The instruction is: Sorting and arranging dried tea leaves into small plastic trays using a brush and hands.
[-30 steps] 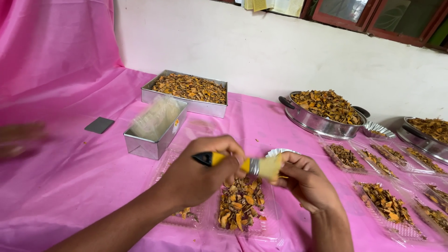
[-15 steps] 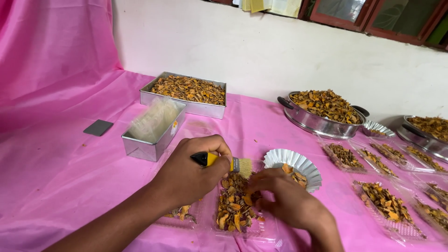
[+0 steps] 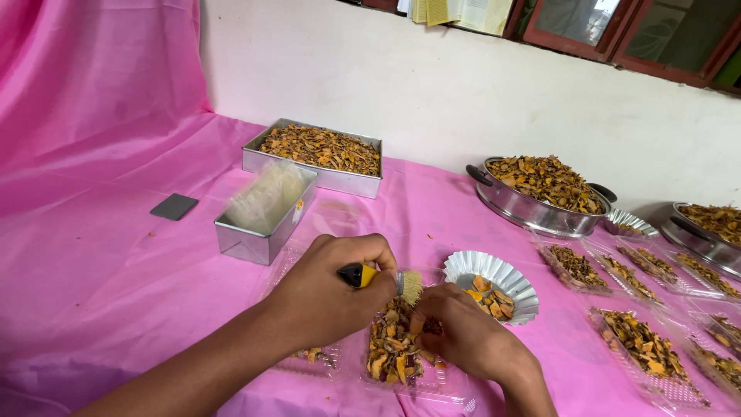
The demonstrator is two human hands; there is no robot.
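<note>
Pink cloth (image 3: 100, 262) covers the table below a white wall, and trays, pans and clear packs of dried orange-brown chips are spread over it. A yellow-and-black brush (image 3: 384, 279) is gripped in the closed fingers of the left hand (image 3: 328, 293), its bristles just above a clear pack (image 3: 397, 351) of chips. The right hand (image 3: 463, 336) is curled down into that pack beside a fluted dish (image 3: 494, 274); whether anything is pinched cannot be told.

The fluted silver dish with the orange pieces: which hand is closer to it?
Right. The right hand sits just beside the fluted silver dish; the left hand, holding a small brush, is farther off.
</note>
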